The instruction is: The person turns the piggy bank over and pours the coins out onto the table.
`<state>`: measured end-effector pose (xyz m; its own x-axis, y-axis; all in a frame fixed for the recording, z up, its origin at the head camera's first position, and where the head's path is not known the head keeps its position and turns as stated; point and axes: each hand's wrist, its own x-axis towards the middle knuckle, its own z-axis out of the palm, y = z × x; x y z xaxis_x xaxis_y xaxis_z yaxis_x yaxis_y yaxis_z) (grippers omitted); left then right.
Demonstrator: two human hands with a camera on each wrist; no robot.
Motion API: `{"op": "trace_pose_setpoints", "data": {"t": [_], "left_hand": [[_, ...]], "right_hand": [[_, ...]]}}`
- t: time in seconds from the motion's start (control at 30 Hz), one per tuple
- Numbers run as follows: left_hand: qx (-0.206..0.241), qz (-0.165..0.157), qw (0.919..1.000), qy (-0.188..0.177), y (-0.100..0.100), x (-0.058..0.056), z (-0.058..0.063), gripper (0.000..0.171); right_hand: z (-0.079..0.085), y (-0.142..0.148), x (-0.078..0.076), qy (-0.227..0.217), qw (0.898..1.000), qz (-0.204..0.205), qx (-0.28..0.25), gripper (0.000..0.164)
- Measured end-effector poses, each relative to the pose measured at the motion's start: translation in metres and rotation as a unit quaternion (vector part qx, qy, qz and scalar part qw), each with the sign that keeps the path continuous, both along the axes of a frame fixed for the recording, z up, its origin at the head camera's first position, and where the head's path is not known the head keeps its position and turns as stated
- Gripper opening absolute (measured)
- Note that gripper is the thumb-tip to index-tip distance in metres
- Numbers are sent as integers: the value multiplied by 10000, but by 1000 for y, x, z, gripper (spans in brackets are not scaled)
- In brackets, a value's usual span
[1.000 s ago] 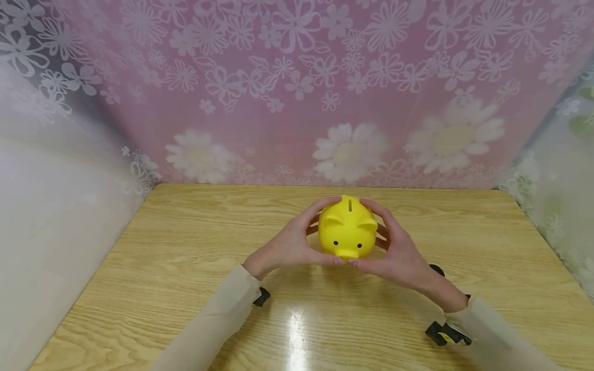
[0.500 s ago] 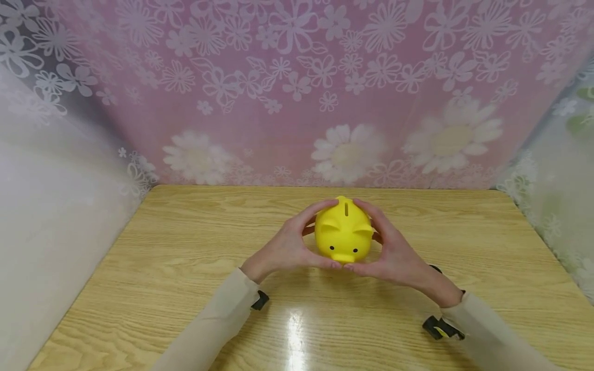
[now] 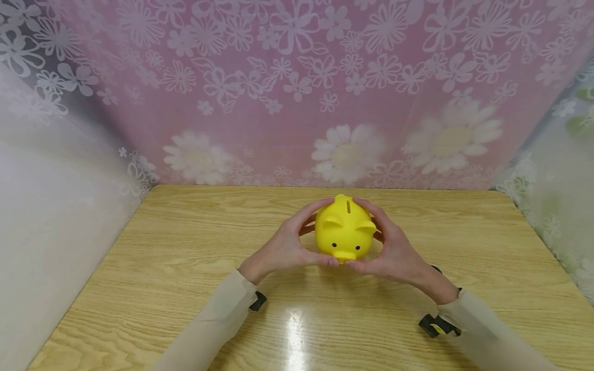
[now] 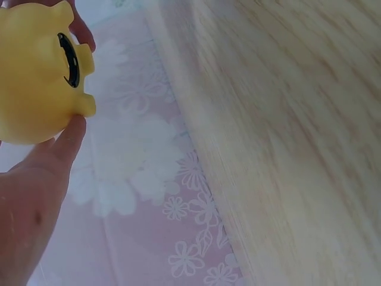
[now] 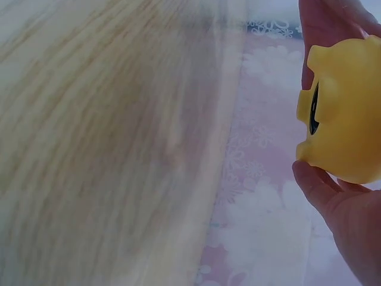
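Observation:
A yellow piggy bank (image 3: 345, 232) faces me in the head view, its coin slot on top and its snout toward me. My left hand (image 3: 285, 242) curls round one side of it, and my right hand (image 3: 401, 252) curls round the other. Both thumbs meet near the snout. In the left wrist view the underside of the piggy bank (image 4: 36, 77) shows stubby feet and a black round plug, held off the table. The right wrist view shows the piggy bank (image 5: 348, 113) between both hands, with the black plug edge-on.
A wood-grain table (image 3: 185, 257) spreads beneath the hands. Behind it hangs a pink floral curtain (image 3: 260, 118), with pale curtain panels at both sides. Dark straps (image 3: 438, 325) sit by the sleeve cuffs, and light glares off the tabletop near the front.
Both hands shift slightly left with the piggy bank. It tips forward a little, then back, so its face sits slightly higher now than half a second ago. The grip stays the same.

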<state>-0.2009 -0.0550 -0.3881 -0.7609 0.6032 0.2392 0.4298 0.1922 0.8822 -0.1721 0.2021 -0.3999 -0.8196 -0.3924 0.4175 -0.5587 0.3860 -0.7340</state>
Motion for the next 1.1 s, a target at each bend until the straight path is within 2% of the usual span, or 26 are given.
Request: {"op": "trace_pose_setpoints", "data": {"t": [0.13,0.4,0.5,0.6,0.73,0.8,0.87,0.93,0.97,1.03,1.1], "left_hand": [[162,-124,9998,-22,0,-1,0,103],[321,-317,9973,-577,-3,-3,-5,93],[316,-334,9971,-614,-4,-3,-7,92],[338,-403,9983,-252,-4,-4,-3,97],[386,-508,9972,377,-5,-5,3,101],[339,-447,9977,385,-6,-5,4,100],[263,-289,9992,19,-7,-4,2,93],[89,-75,9988,-475,-9,-3,-1,85],[-15,31,9976,-692,-10,-3,-3,81],[-148,134,9944,-1038,-11,-2,-7,75],[-206,109,9931,-1148,-11,-2,-10,75]], "right_hand": [[3,1,1,125,9999,20,-3,118],[0,0,1,-69,9997,160,141,115],[-2,0,1,-21,9997,117,196,115],[-1,0,-2,643,9975,197,201,111],[1,0,-6,1899,9810,321,232,95],[2,0,-6,2037,9782,308,263,94],[3,1,-3,1519,9877,227,305,93],[4,2,-1,598,9974,158,369,91],[3,2,1,107,9991,114,395,91],[2,1,4,-741,9961,-31,475,90],[0,0,6,-1161,9918,-78,521,91]]}}
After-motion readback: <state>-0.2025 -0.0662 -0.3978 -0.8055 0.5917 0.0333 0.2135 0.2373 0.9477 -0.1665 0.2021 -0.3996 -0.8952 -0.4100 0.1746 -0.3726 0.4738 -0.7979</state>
